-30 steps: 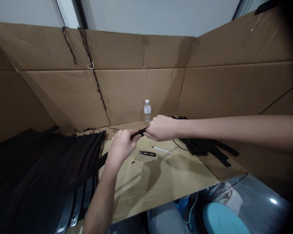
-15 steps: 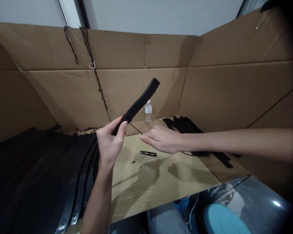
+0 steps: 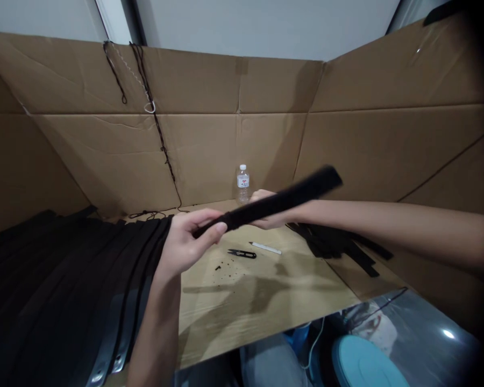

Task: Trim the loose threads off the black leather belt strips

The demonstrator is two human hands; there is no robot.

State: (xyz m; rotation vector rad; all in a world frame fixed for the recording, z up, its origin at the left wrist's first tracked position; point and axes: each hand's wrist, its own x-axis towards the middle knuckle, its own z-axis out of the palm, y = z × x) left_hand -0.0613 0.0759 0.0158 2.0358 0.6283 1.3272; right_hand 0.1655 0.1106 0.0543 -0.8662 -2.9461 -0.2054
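Observation:
My left hand (image 3: 191, 242) is closed around the lower end of a long, black, slightly curved strip (image 3: 282, 201), thumb on top. The strip tilts up to the right, its far end blurred. Just past the thumb, a raised dark band (image 3: 228, 219) rings the strip. Behind the strip is my right hand (image 3: 266, 217), closed, its fingertips mostly hidden; the thin black cord it pinched in the earlier frame is out of sight behind the strip. Below the hands, black thread snips (image 3: 242, 253) and a white pen-like stick (image 3: 265, 248) lie on the board.
Black strips with metal ends (image 3: 121, 322) are piled at left, more black strips (image 3: 339, 242) at right. A water bottle (image 3: 243, 183) stands by the cardboard wall (image 3: 201, 145), where dark cords (image 3: 161, 140) hang. Dark crumbs dot the board (image 3: 266, 312); a turquoise lid (image 3: 367, 363) sits below its edge.
The strip has swung down to the right and lies flatter. My right hand has moved up and behind it. The white stick, hidden before, now shows beside the snips.

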